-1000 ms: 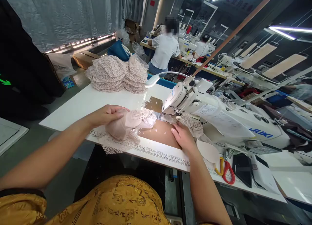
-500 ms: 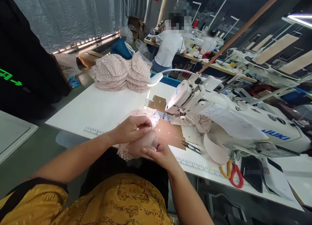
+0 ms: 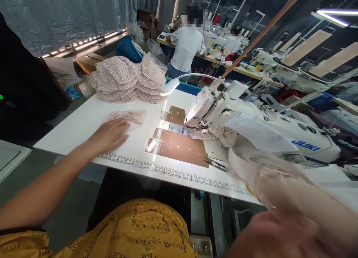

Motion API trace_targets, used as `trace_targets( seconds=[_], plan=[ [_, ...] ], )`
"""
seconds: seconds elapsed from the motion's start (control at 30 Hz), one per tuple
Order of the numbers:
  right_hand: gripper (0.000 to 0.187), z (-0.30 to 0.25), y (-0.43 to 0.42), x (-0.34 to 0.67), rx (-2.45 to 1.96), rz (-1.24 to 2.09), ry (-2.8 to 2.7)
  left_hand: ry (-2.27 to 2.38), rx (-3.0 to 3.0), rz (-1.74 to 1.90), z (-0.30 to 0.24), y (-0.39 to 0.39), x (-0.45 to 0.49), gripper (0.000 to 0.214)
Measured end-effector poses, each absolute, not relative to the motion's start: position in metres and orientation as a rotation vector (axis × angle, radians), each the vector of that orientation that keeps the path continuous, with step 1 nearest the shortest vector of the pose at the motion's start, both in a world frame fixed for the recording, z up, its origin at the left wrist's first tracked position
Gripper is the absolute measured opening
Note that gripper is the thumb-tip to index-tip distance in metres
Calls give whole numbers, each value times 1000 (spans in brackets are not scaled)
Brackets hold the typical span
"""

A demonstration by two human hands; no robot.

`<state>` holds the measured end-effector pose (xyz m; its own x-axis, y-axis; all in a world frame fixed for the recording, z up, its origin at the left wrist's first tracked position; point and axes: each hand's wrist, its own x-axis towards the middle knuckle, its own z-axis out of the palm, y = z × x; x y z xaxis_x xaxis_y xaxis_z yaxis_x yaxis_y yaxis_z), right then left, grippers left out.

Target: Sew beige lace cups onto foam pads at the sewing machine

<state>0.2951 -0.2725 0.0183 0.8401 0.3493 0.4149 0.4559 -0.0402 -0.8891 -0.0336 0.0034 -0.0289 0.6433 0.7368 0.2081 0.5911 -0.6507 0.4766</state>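
My left hand lies flat on the table with its fingers stretched out. Its fingertips touch a small piece of pale beige lace fabric. At the lower right, my right hand is close to the camera and smeared by motion. A beige fabric piece is raised with it, blurred, and covers part of the table's right side. Between the hands stands a white sewing machine, with more lace fabric beside its needle area. Brown tape-like sheets lie on the machine bed.
Stacked lace cups rest on the table's back left. A bent lamp reaches over the table. Thread snips lie near the front, above a printed ruler strip. A person in white sits at another table behind.
My hands have parted. The left moved left onto the table with the lace piece, and the right swung to the lower right, where beige fabric is now raised.
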Motion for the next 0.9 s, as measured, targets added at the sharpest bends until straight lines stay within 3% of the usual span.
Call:
trace_targets(
  seconds=[0.1,0.23,0.37,0.5,0.6,0.73,0.8,0.9],
  plan=[
    [42,7,-243,258,-1655,311,-1180,856,2397,634,-14,-25,-19,56],
    [13,-6,-210,203,-1379,970,-1743,362,2197,264,5,-87,9,78],
    [4,0,-207,195,-1290,765,-1615,466,2037,264,-2,-113,9,46],
    [16,10,-218,222,-1279,360,-1280,816,2018,400,-21,-110,-12,21],
    [15,10,-218,235,-1431,325,-1188,738,1763,265,-22,-112,-21,31],
    [21,-2,-208,228,-1415,1221,-1362,247,1447,57,-5,-120,-15,39],
    [25,-11,-205,219,-1212,1629,-1280,172,1437,103,0,-120,-8,58],
    [30,-23,-204,208,-986,1905,-1085,333,1633,297,-1,-115,4,78]
  ],
)
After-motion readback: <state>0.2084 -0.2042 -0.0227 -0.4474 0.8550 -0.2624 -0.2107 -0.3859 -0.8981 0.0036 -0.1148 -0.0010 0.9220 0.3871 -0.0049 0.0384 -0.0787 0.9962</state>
